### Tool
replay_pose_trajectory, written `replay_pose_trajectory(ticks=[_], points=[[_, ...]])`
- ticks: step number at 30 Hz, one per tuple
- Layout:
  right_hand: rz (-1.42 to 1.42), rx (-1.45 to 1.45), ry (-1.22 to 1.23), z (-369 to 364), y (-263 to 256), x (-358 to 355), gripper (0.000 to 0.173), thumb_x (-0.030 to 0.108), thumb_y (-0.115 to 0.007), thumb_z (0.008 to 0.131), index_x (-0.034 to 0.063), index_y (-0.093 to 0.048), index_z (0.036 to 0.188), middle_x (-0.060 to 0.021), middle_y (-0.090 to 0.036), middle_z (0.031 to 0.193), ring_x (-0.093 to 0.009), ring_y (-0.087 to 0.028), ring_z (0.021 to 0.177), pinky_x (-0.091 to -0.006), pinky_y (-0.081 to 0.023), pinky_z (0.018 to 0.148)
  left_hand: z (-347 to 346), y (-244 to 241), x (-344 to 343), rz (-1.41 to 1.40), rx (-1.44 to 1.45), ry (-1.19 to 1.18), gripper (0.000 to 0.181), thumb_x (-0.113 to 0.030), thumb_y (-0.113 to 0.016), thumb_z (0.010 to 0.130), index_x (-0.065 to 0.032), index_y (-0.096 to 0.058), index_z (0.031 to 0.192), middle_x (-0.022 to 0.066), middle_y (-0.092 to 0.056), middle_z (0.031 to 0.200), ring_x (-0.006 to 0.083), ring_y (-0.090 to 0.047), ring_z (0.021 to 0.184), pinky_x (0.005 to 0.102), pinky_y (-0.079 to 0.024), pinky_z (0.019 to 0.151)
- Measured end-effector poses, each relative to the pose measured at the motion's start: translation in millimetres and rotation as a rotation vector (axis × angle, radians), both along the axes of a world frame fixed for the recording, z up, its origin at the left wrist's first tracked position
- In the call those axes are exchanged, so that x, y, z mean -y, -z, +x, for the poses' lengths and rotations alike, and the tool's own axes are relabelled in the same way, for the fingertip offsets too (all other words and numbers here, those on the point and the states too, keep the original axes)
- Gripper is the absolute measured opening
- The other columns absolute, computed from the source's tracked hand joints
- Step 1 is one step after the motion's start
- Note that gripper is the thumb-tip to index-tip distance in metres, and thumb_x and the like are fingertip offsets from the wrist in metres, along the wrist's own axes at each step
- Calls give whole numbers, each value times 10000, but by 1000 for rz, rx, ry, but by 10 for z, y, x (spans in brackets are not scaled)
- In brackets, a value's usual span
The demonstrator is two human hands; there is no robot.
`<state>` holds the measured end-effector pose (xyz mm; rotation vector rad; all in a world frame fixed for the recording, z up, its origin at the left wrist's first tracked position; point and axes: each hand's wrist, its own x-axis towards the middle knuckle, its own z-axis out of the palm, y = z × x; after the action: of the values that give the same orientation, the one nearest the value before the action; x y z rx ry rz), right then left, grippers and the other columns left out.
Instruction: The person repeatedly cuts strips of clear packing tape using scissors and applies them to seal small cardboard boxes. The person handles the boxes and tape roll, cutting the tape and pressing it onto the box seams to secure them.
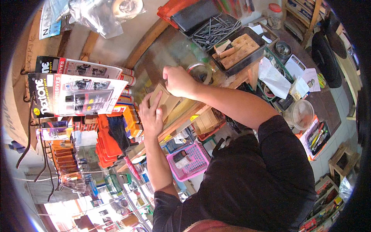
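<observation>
My left hand (151,114) lies over a small brown box (170,102), probably cardboard, with the fingers across its top and the thumb along its near side. Curled into a fist, my right hand (179,81) is at the box's far end, touching or very close to it. Whether anything is inside that fist is hidden. Beneath the box is a wooden-edged counter (185,114) with a glass-like top. A roll of tape (207,74) lies just beyond my right hand.
Black trays hold long nails or bolts (214,30) and small wooden blocks (240,47). Blister-packed adhesives (78,95) hang on metal hooks at the left. A pink basket (188,165) sits below the counter edge. Papers (274,78) and a clear round tub (302,114) are at the right.
</observation>
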<state>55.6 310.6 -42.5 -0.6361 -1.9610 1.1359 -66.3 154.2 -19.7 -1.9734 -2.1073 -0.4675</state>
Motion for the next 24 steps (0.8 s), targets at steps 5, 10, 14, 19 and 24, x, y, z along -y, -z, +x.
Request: replay_pose_trajectory(ticks=[5,10,14,19,24], points=[[86,43,0,0,94,49,155,16,-612,731,-33,-589,876,-230,-639,793,-406,-631,809,-453,-495,721,29,-15,-1,-8,22,-13,621,-613,-238,945,-222,-581,1286,139,-496,1267,343,-478,1115,454,-354,934],[55,44,-7,2,91,35,158,10,-611,732,-36,-591,882,-236,-638,792,-407,-632,786,-454,-497,700,50,-25,9,3,38,-10,613,-611,-256,944,-219,-584,1284,144,-499,1265,342,-479,1115,451,-350,942],[60,49,-46,38,59,44,127,16,-617,736,-27,-597,854,-234,-639,775,-400,-636,775,-450,-499,695,32,-15,12,13,34,1,601,-602,-266,946,-219,-583,1285,147,-506,1256,344,-482,1112,449,-349,948],[27,21,-24,49,39,-31,116,22,-632,727,-16,-608,833,-222,-643,767,-388,-641,770,-435,-502,695,41,-18,14,7,20,-21,586,-587,-263,952,-226,-581,1287,141,-509,1257,345,-483,1113,448,-347,952],[65,155,-83,17,92,-59,124,16,-631,721,-20,-609,838,-218,-647,785,-388,-641,770,-430,-505,697,32,-5,14,12,22,-17,583,-587,-259,953,-233,-581,1286,135,-510,1264,344,-480,1115,450,-347,953]])
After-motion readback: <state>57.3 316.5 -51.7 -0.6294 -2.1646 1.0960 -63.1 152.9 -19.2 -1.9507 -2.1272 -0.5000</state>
